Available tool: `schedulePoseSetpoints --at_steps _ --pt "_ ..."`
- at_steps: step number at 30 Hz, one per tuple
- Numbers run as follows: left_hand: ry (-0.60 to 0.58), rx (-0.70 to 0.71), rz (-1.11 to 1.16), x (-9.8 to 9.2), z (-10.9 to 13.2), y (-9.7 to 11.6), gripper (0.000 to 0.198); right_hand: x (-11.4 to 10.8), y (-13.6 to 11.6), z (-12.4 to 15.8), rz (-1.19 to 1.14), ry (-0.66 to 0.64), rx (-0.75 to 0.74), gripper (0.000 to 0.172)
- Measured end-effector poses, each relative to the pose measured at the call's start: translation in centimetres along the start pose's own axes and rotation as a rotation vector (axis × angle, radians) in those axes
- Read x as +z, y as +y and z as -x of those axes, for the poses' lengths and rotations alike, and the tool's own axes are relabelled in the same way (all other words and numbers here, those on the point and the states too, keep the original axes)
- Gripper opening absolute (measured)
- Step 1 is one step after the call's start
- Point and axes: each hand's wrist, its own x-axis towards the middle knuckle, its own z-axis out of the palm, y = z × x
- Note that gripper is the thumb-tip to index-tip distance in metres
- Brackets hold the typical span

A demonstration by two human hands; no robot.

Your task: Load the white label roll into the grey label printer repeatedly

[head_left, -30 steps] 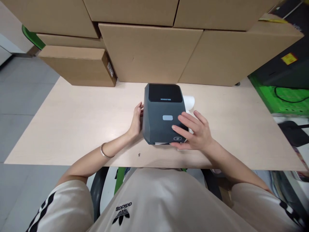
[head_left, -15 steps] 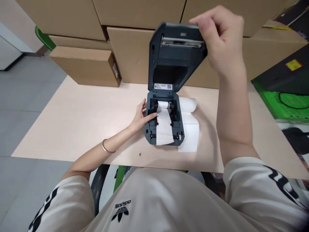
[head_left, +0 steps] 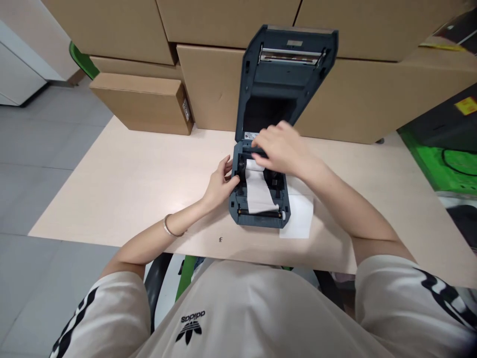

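Note:
A dark grey label printer [head_left: 235,219] stands on the table with its lid [head_left: 286,74] raised and leaning back. Inside, a small white paper roll [head_left: 254,165] sits between black holders, and its loose paper strip [head_left: 259,193] runs forward to the front roller, the end skewed to the right. My left hand [head_left: 219,183] grips the printer's left side wall, thumb over the edge. Over the rear of the printer's base, by the roll, hovers my right hand [head_left: 283,149], thumb and fingers apart; whether it touches the roll is unclear.
White paper [head_left: 301,219] lies on the table [head_left: 164,174] right of the printer, partly hidden by my right arm. Cardboard boxes [head_left: 212,89] line the back edge, close behind the lid. A flat carton [head_left: 139,102] stands at back left. A small dark mark [head_left: 220,239] is near the front edge.
My right hand has let go of the lid and come down over the roll. The lid now stands by itself, tilted further back. The paper strip's front end has shifted right.

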Motion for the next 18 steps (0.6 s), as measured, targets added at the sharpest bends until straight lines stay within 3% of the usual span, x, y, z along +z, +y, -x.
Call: schedulePoseSetpoints --at_steps 2,5,7,9,12,14,16,18 --pt "-0.013 0.028 -0.004 -0.1 0.1 -0.3 0.084 1.8 -1.6 0.3 -0.028 -0.204 -0.039 0.029" --pt "-0.035 0.062 -0.009 -0.3 0.1 -0.5 0.082 3.0 -2.9 0.0 -0.059 -0.28 -0.046 0.021" --pt "-0.031 0.074 -0.015 -0.3 0.1 -0.4 0.08 2.2 -3.2 0.0 -0.095 -0.282 -0.04 0.02" --pt "-0.024 0.073 -0.024 -0.3 0.1 -0.2 0.078 0.1 -2.7 1.0 -0.154 -0.236 -0.014 0.025" --pt "-0.025 0.073 -0.028 -0.3 0.2 0.4 0.074 -4.3 -0.2 4.5 -0.307 -0.113 0.072 0.035" --pt "-0.03 0.079 -0.026 -0.3 0.2 0.7 0.072 -6.6 2.7 7.9 -0.506 -0.107 0.152 0.04" --pt "-0.028 0.087 -0.028 -0.3 0.2 0.9 0.071 -7.3 5.8 11.4 -0.59 -0.252 0.206 0.049" --pt "-0.018 0.093 -0.03 -0.3 0.2 0.9 0.069 -6.2 8.3 14.2 -0.597 -0.406 0.278 0.052"
